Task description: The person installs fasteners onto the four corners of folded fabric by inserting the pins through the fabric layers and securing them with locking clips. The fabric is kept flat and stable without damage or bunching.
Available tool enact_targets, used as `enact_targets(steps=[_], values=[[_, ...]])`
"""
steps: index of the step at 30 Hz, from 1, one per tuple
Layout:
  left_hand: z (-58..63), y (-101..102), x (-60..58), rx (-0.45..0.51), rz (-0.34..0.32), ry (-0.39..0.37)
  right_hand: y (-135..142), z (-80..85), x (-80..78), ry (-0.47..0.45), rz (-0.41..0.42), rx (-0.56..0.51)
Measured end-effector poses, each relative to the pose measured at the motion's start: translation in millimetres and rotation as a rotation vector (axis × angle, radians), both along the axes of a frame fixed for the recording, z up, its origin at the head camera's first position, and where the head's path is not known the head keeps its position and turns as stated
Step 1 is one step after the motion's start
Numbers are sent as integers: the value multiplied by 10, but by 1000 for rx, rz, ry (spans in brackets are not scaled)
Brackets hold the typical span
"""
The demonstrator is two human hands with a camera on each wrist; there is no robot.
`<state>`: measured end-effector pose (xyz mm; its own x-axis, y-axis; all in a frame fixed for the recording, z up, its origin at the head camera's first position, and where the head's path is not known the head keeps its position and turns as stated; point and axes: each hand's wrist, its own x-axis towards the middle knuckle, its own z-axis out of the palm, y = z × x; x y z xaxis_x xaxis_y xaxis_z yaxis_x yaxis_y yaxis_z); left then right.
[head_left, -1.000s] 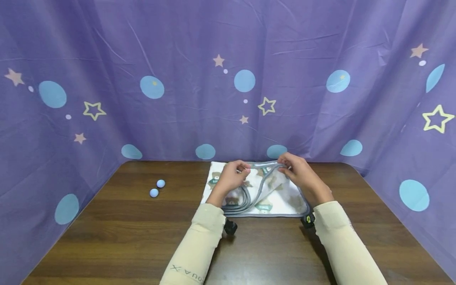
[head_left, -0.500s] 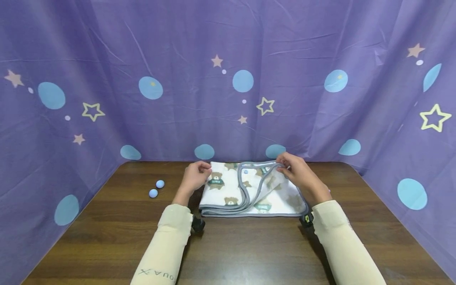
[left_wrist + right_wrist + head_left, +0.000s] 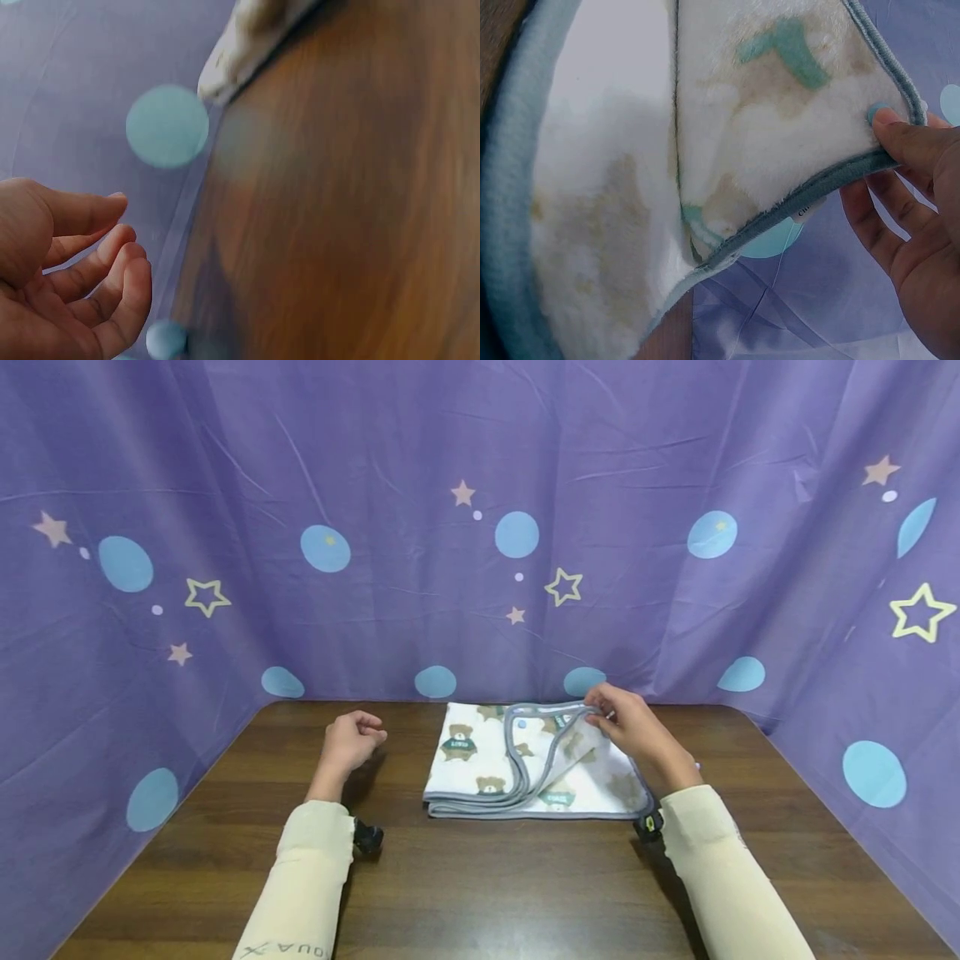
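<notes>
A folded white blanket [image 3: 461,768] with brown bears and grey edging lies at the back middle of the table. My right hand [image 3: 628,720] pinches its upper corner between thumb and fingers, lifting a flap whose paler underside shows. In the right wrist view, the thumb of my right hand [image 3: 919,187] presses by a small blue snap [image 3: 877,112] at that corner. Another blue snap [image 3: 522,724] shows on the blanket's top. My left hand [image 3: 352,743] is left of the blanket, fingers loosely bent and holding nothing. Below these fingers in the left wrist view is a small blue ball [image 3: 166,340].
The brown wooden table [image 3: 495,885] has a purple curtain [image 3: 375,593] with stars and dots along its back and sides. The left hand hides the balls' spot in the head view. Each wrist wears a black camera [image 3: 367,837].
My left hand has moved left, off the blanket, to over the two blue balls, which it now covers in the head view. My right hand keeps its hold on the blanket's corner.
</notes>
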<state>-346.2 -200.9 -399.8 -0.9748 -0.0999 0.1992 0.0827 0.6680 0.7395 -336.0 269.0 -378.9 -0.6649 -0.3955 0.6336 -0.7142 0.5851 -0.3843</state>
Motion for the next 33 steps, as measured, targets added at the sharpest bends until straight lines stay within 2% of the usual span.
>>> enact_targets(steps=[5,13,19,33], values=[[-22,-248,53,-25,22,-45,13,-5,0,-12,-4,6],[-37,-553,137,-82,53,-56,11,6,-12,-1,21,-6],[-29,-670,176,-98,68,-65,25,0,0,-9,12,-2],[-86,-835,179,-167,40,-76,35,6,-3,-35,13,2]])
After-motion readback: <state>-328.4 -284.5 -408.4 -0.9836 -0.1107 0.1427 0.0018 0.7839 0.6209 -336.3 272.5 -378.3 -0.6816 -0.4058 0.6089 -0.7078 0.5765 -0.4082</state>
